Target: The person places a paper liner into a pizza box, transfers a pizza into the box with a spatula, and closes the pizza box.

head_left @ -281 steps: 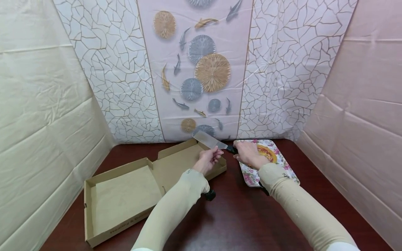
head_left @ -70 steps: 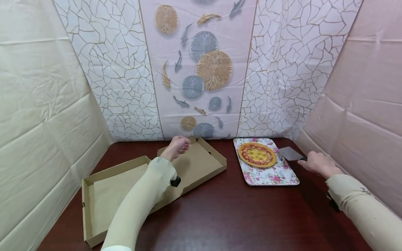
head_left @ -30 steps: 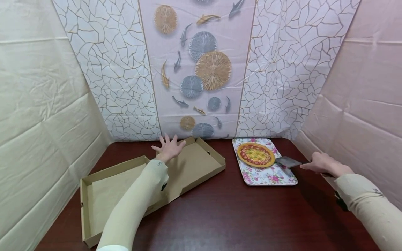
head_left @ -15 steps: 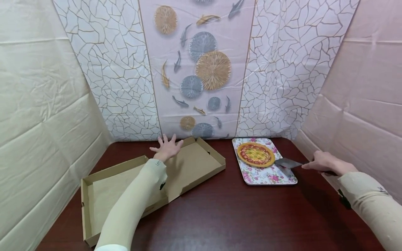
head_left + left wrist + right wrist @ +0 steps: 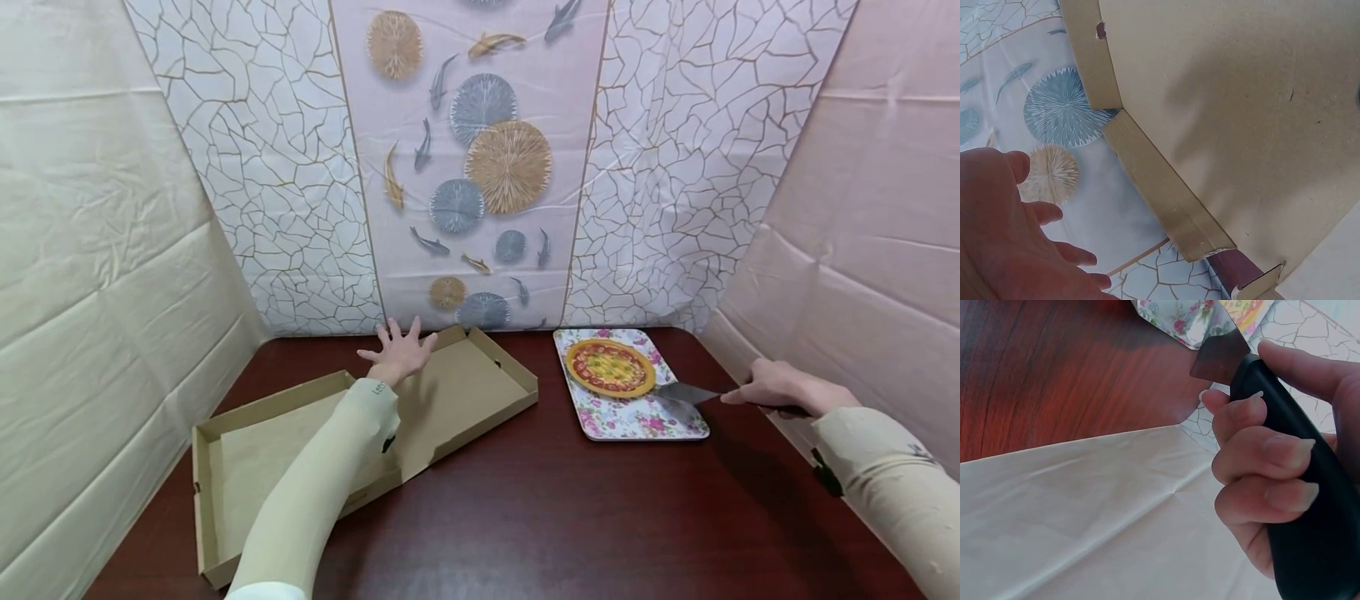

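My right hand (image 5: pixel 780 387) grips the black handle (image 5: pixel 1297 469) of a spatula (image 5: pixel 686 392) with a flat metal blade. In the head view the blade's tip meets the lower right edge of a round pizza (image 5: pixel 610 367); whether it is under the crust cannot be made out. The pizza lies on a white floral tray (image 5: pixel 637 425). With fingers spread, my left hand (image 5: pixel 400 354) hovers over the back part of an open cardboard pizza box (image 5: pixel 472 379). The left wrist view shows that hand (image 5: pixel 1016 237) holding nothing, its shadow falling on the cardboard.
The other half of the box (image 5: pixel 262 475) lies at the left, with a sheet of paper-like lining inside. A dark red table (image 5: pixel 510 517) stretches between box and tray. Fabric walls (image 5: pixel 847 250) enclose the table at both sides and the back.
Over the last seconds the spatula came round to the tray's right side, and its blade now reaches the pizza's edge. The left hand moved left over the box and its fingers spread.
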{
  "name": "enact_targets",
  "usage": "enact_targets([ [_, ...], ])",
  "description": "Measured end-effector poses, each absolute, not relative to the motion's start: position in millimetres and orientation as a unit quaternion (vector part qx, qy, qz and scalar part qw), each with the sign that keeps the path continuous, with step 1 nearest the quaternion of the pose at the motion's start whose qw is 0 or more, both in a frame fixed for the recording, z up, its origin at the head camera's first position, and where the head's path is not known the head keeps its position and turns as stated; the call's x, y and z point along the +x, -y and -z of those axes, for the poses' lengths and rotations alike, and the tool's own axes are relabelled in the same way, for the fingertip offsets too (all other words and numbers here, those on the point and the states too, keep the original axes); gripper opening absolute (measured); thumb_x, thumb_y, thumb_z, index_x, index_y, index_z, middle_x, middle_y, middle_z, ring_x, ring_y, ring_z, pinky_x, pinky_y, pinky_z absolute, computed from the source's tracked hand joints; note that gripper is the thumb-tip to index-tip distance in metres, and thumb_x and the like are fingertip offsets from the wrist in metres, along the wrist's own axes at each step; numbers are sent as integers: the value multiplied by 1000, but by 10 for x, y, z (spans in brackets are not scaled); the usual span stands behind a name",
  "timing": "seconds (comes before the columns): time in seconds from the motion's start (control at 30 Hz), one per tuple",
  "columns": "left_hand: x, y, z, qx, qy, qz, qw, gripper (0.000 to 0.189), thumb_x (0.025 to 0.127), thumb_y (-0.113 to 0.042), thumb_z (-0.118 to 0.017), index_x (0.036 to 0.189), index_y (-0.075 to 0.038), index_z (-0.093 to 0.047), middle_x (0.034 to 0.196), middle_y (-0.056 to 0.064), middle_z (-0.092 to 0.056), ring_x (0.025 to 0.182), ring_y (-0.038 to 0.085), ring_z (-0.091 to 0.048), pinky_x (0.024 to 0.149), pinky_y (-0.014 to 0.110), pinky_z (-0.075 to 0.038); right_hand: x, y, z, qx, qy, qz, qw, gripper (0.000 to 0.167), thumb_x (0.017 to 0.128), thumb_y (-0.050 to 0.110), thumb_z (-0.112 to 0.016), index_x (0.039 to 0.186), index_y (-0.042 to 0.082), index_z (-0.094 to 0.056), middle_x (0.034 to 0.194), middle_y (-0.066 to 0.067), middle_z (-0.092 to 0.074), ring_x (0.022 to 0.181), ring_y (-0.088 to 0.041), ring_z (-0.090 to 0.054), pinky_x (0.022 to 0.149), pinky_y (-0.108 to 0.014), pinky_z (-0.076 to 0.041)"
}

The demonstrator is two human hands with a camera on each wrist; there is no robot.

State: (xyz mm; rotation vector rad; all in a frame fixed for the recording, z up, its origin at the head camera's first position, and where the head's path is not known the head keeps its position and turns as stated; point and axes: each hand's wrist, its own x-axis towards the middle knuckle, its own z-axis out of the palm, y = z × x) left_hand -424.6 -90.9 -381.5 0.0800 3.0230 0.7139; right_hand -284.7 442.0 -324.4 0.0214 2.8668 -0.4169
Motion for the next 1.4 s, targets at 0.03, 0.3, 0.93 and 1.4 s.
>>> enact_targets([
  [0.03, -4250, 906, 3817, 26, -973, -229, 17, 66, 100, -57, -25, 156, -26, -9, 160, 22, 11, 147, 45, 15, 100, 82, 4, -2846, -4414, 3237, 9, -982, 142, 123, 43, 81, 48, -68, 59, 17, -47, 50, 6, -46, 44, -9, -44, 44, -25, -38],
  [0.3, -4266, 916, 3839, 25, -972, -231, 16, 66, 100, -57, -25, 156, -28, -6, 160, 22, 12, 146, 46, 16, 100, 81, 5, -2817, -4361, 3213, 12, -981, 142, 130, 43, 79, 49, -70, 61, 15, -50, 50, 6, -47, 44, -9, -45, 45, -25, -40],
  [0.93, -4282, 981, 3881, 25, -974, -227, 9, 65, 100, -55, -25, 156, -27, -9, 160, 25, 6, 146, 46, 15, 102, 80, 4, -2840, -4325, 3248, -11, -979, 150, 141, 46, 81, 48, -69, 55, 19, -46, 47, 8, -43, 40, -6, -38, 42, -22, -34],
  [1.4, -4427, 1002, 4012, 22, -974, -226, 4, 66, 99, -59, -25, 156, -29, -10, 160, 26, 3, 146, 46, 17, 98, 82, 11, -2866, -4287, 3310, -9, -981, 144, 132, 41, 82, 49, -69, 64, 14, -59, 45, 8, -46, 39, -6, -41, 43, -23, -38],
])
